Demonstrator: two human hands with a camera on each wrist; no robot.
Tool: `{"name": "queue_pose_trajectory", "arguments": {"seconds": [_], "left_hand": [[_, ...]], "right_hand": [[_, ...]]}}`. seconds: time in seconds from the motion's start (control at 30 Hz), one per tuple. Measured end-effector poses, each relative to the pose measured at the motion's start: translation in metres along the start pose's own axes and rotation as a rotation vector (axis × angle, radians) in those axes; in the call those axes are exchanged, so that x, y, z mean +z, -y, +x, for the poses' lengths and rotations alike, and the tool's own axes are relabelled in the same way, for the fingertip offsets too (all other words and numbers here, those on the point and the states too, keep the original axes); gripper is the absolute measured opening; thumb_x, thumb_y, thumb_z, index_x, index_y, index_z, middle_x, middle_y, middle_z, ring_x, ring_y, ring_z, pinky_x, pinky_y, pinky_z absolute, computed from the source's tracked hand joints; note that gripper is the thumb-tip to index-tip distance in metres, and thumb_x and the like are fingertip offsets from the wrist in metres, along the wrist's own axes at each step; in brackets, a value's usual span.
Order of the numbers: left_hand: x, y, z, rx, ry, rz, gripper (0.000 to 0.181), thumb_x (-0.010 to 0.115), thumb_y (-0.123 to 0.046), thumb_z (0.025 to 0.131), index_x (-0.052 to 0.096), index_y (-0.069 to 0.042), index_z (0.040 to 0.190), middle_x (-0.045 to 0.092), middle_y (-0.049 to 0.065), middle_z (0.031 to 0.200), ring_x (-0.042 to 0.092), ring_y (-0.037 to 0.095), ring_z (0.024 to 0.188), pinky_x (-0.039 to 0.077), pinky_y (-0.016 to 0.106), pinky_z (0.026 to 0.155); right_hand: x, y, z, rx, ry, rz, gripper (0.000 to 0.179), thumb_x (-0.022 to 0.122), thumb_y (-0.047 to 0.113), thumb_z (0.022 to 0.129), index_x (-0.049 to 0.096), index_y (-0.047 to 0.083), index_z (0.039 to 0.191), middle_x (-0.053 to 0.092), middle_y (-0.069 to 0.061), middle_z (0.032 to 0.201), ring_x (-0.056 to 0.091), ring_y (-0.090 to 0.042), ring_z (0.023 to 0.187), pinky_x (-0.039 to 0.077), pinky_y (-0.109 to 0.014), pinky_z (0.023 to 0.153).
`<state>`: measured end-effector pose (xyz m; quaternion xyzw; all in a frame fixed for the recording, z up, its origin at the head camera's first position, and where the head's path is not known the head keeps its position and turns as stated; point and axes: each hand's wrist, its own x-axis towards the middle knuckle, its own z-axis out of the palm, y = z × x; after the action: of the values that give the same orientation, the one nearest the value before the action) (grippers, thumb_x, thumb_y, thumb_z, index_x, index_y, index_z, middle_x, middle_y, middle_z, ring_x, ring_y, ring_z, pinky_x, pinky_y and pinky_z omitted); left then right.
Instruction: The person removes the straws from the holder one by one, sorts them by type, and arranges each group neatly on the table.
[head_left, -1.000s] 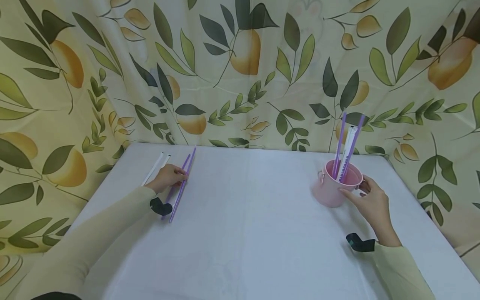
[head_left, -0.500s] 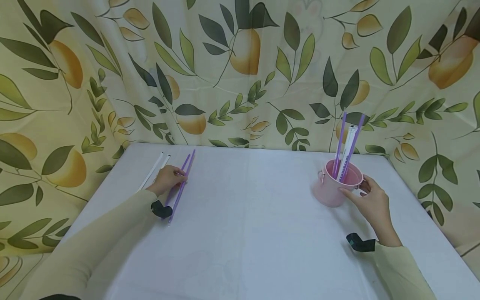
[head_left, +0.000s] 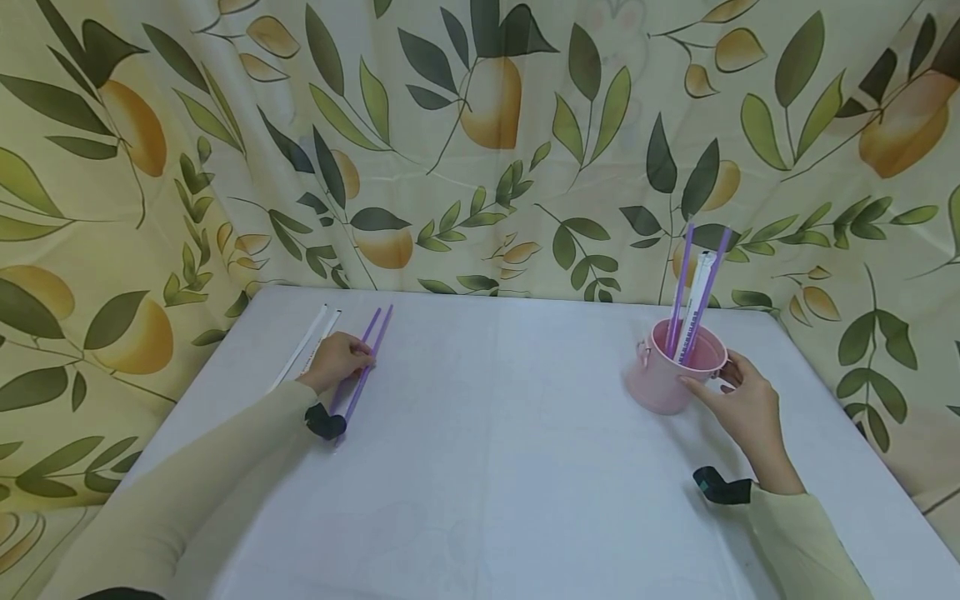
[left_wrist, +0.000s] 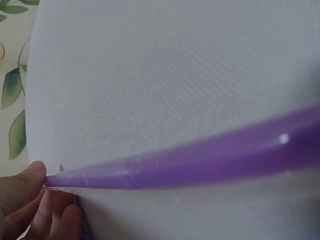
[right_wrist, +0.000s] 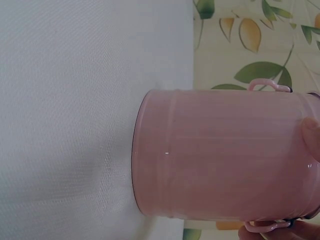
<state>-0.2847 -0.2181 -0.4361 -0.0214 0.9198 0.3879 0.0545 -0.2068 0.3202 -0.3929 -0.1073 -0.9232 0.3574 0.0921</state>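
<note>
At the left of the table, my left hand [head_left: 339, 361] pinches a purple drinking straw [head_left: 380, 329] between thumb and fingers. The left wrist view shows this straw [left_wrist: 215, 160] running large across the picture, its far end at the fingertips. A second purple straw [head_left: 369, 327] lies just left of it, partly hidden by the hand. Across the table, my right hand [head_left: 750, 410] grips a pink bucket [head_left: 662, 387] at its rim and side handle. The bucket stands upright, holding purple straws [head_left: 681, 279] and a white printed strip [head_left: 697, 287]. In the right wrist view, my thumb [right_wrist: 312, 137] presses near the rim.
Two slim white strips [head_left: 302, 343] lie on the white-covered table [head_left: 495, 433], left of and partly behind the left hand. Behind the table's back edge hangs a curtain [head_left: 480, 208] printed with leaves and fruit.
The pinched purple straw has shifted slightly toward me, and my left hand has moved a little with it. My right hand and the bucket have stayed put.
</note>
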Motion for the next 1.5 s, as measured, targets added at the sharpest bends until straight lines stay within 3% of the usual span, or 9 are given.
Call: {"name": "queue_pose_trajectory", "arguments": {"seconds": [0.3, 0.63, 0.77, 0.93, 1.17, 1.3, 1.5], "left_hand": [[0.000, -0.001, 0.000, 0.006, -0.023, 0.041, 0.025, 0.071, -0.011, 0.081, 0.068, 0.006, 0.099, 0.069, 0.012, 0.076, 0.057, 0.005, 0.053, 0.051, 0.020, 0.052], [0.001, 0.001, 0.001, 0.015, -0.068, 0.143, 0.024, 0.074, -0.016, 0.078, 0.070, 0.001, 0.094, 0.070, 0.009, 0.072, 0.057, 0.007, 0.055, 0.044, 0.021, 0.051], [0.000, 0.000, -0.001, 0.011, -0.077, 0.162, 0.024, 0.075, -0.017, 0.078, 0.071, 0.000, 0.094, 0.071, 0.010, 0.074, 0.059, 0.009, 0.058, 0.043, 0.020, 0.053], [-0.002, -0.001, -0.002, 0.012, -0.071, 0.153, 0.023, 0.074, -0.015, 0.079, 0.071, 0.001, 0.094, 0.072, 0.012, 0.074, 0.061, 0.009, 0.058, 0.044, 0.019, 0.053], [-0.004, 0.001, -0.003, 0.010, -0.067, 0.108, 0.020, 0.072, -0.010, 0.079, 0.070, 0.004, 0.094, 0.072, 0.016, 0.080, 0.063, 0.008, 0.056, 0.048, 0.019, 0.052], [-0.006, 0.002, -0.002, 0.007, -0.069, 0.095, 0.020, 0.072, -0.009, 0.079, 0.069, 0.004, 0.094, 0.072, 0.017, 0.081, 0.063, 0.007, 0.056, 0.049, 0.019, 0.053], [-0.009, 0.005, -0.002, 0.012, -0.075, 0.089, 0.020, 0.072, -0.009, 0.079, 0.069, 0.003, 0.095, 0.072, 0.015, 0.079, 0.064, 0.009, 0.057, 0.049, 0.020, 0.055]], "right_hand": [[0.003, -0.008, 0.006, 0.009, 0.004, -0.013, 0.090, 0.064, 0.049, 0.084, 0.024, -0.001, 0.146, 0.043, -0.031, 0.138, 0.044, -0.046, 0.125, 0.043, -0.055, 0.096], [0.026, -0.084, 0.050, -0.041, -0.051, -0.056, 0.099, 0.063, 0.064, 0.075, 0.024, 0.010, 0.149, 0.047, -0.023, 0.139, 0.048, -0.040, 0.122, 0.045, -0.054, 0.095], [0.031, -0.094, 0.055, -0.058, -0.066, -0.044, 0.099, 0.063, 0.065, 0.075, 0.024, 0.011, 0.149, 0.048, -0.023, 0.138, 0.049, -0.041, 0.122, 0.045, -0.055, 0.095], [0.021, -0.064, 0.038, -0.032, -0.057, -0.046, 0.097, 0.063, 0.063, 0.076, 0.027, 0.009, 0.148, 0.049, -0.024, 0.137, 0.049, -0.040, 0.122, 0.045, -0.052, 0.095], [0.003, -0.008, 0.005, -0.009, -0.019, 0.013, 0.087, 0.065, 0.045, 0.084, 0.026, -0.002, 0.145, 0.044, -0.033, 0.136, 0.045, -0.047, 0.123, 0.043, -0.056, 0.097], [0.001, -0.002, 0.001, -0.027, -0.013, 0.020, 0.086, 0.065, 0.043, 0.085, 0.025, -0.005, 0.145, 0.044, -0.034, 0.135, 0.045, -0.049, 0.122, 0.042, -0.058, 0.097], [0.003, -0.005, 0.004, 0.011, -0.028, -0.009, 0.089, 0.065, 0.051, 0.082, 0.027, 0.001, 0.146, 0.047, -0.028, 0.136, 0.047, -0.043, 0.122, 0.046, -0.056, 0.091]]}}
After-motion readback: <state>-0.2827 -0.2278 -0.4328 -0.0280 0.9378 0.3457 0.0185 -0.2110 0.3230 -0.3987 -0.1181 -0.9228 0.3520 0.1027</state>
